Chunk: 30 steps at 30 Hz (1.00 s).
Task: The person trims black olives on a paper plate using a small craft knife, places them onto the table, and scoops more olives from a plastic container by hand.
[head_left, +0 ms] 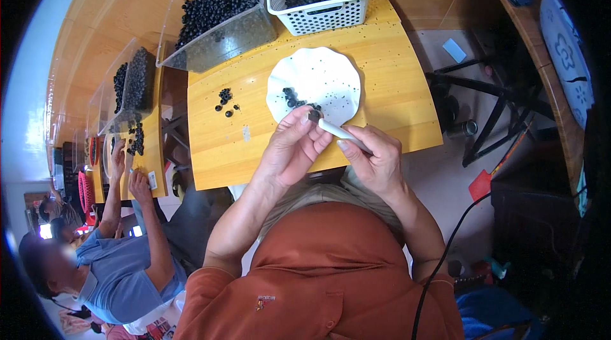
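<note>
Over the near edge of a white scalloped plate (312, 63), my left hand (289, 152) pinches a small dark round piece (314, 115) between thumb and fingers. My right hand (377, 155) is closed round a slim white-handled tool (342, 133). The tool's far end meets the dark piece; its working tip is too hidden to make out. Several small dark pieces (291, 97) and scattered dark crumbs lie on the plate. To its left, a few loose dark round pieces (224, 95) sit on the wooden table (254, 155).
A clear bin (235, 37) and a white perforated basket (328, 20), both with many dark round pieces, stand at the back. At left, a person in a blue shirt (127, 270) works at another table. Black metal legs (490, 88) and a red dustpan (480, 185) are at right.
</note>
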{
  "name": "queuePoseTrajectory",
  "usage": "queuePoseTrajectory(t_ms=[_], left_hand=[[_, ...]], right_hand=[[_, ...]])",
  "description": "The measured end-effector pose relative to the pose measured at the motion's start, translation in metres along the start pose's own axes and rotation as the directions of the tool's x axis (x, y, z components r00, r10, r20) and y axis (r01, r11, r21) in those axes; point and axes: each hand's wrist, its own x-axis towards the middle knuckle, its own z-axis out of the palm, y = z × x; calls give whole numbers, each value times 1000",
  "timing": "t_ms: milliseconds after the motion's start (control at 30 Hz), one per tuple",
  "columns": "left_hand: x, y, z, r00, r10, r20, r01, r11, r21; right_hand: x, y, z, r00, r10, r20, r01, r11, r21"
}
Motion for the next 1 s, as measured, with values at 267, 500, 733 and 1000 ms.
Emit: queuePoseTrajectory(t_ms=[267, 500, 733, 1000], left_hand=[[-6, -6, 16, 1000, 15, -8, -15, 1000, -4], [-4, -9, 22, 1000, 25, 13, -25, 1000, -4], [-5, -11, 30, 999, 32, -9, -32, 999, 14], [-6, -11, 30, 999, 43, -1, -43, 999, 29]], right_hand=[[-2, -2, -3, 999, -42, -5, 41, 999, -29], [-3, -1, -5, 997, -68, -47, 66, 997, -45], [-3, 0, -9, 998, -60, -30, 59, 997, -45], [-2, -2, -11, 998, -53, -45, 50, 997, -51]])
